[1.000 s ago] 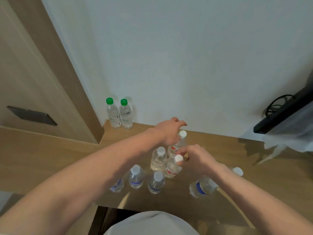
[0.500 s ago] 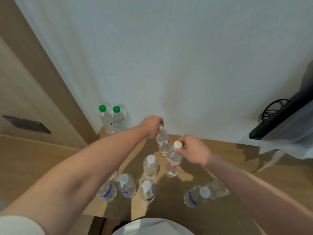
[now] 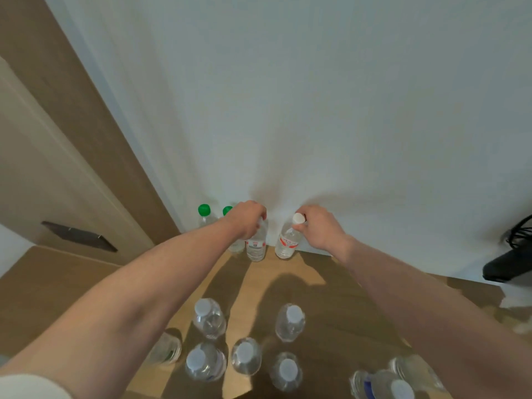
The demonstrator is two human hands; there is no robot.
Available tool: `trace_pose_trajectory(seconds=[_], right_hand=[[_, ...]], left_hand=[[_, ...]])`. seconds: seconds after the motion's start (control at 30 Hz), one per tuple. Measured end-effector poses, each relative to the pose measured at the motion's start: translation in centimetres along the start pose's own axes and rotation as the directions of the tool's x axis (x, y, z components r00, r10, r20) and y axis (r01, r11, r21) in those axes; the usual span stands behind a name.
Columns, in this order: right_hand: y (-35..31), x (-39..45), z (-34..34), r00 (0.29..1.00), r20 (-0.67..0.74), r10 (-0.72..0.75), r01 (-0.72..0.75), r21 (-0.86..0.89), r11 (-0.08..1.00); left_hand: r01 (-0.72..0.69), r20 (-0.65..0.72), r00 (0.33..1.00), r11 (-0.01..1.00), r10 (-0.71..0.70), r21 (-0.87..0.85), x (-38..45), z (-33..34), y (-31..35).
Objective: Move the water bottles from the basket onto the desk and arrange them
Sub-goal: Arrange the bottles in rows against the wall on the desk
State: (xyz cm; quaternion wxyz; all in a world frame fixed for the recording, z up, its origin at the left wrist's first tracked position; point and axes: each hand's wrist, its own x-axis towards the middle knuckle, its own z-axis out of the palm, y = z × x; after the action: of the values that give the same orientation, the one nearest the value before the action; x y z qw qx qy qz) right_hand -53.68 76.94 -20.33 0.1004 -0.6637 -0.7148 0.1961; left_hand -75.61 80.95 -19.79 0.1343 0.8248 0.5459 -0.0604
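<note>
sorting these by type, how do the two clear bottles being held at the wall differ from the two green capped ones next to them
The clear red-labelled bottle in the left hand and the one in the right hand have white caps where visible; the two green-capped clear bottles do not. The held pair is gripped at the top by the left hand and right hand; the green-capped pair stands free, partly hidden behind the left arm. All four stand upright by the wall.

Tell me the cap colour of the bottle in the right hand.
White cap, clearest in the head view.
</note>
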Motion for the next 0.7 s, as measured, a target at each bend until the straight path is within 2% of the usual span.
trace_pose_trajectory(seconds=[0.23,0.4,0.5,0.6,0.7], right_hand=[[-2.9,3.5,3.2,0.994,0.063,-0.085,0.085,0.007,0.996],[-3.9,3.6,5.3,0.995,0.084,-0.060,0.060,0.013,0.998],[-3.8,3.1,5.9,0.999,0.041,-0.008,0.007,0.039,0.999],[-4.2,2.4,5.4,1.000,-0.004,0.022,-0.021,0.074,0.997],[-4.6,1.1,3.9,1.000,0.018,0.007,-0.009,0.099,0.995]], left_hand=[[-0.001,0.009,1.000,1.000,0.001,0.001,1.1,0.8,-3.2],[-0.013,0.002,1.000,1.000,0.014,-0.028,1.5,1.6,-3.4],[-0.007,-0.011,1.000,0.999,0.006,-0.041,1.5,2.1,-3.2],[0.007,-0.004,1.000,0.997,-0.008,-0.076,0.6,2.3,-2.8],[0.002,-0.033,0.999,0.995,-0.005,-0.103,-1.5,1.1,-2.1]])
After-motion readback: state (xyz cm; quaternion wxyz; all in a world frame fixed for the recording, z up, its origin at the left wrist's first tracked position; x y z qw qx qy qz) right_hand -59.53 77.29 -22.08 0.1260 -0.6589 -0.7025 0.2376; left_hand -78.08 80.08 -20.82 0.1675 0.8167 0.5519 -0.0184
